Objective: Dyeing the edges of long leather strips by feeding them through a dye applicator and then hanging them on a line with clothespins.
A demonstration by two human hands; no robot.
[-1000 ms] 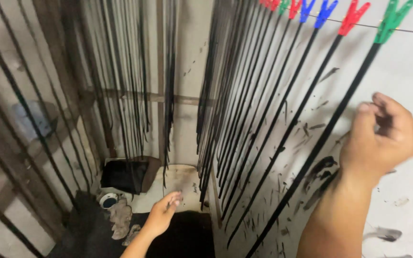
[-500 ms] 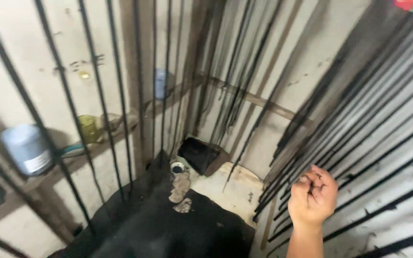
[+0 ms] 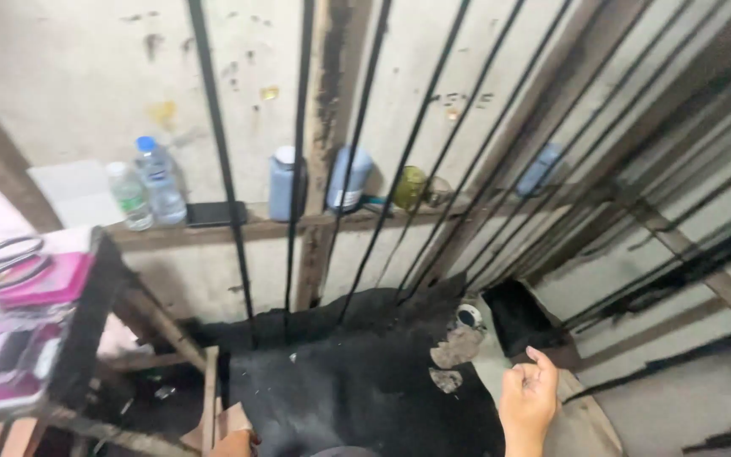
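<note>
My right hand hangs low near the bottom edge of the view, fingers loosely curled with the thumb raised, holding nothing that I can see. Just to its upper left, near the far edge of the black-stained floor sheet, lies a crumpled rag with a small round tin touching its top end. My left hand shows only as a sliver at the bottom edge, so I cannot tell how its fingers are set.

The black rods lean in a row from the floor sheet up against the wall, thin, long and straight. I judge them light but whippy, and the dark coating may be wet and slippery, so I would take one low on the shaft, where a smear matters least. The rag looks soft and limp, easy to pinch anywhere. The tin looks small and light; I would take it by its rim.

On the wooden ledge behind the rods stand two clear bottles, two blue bottles and a green jar.
</note>
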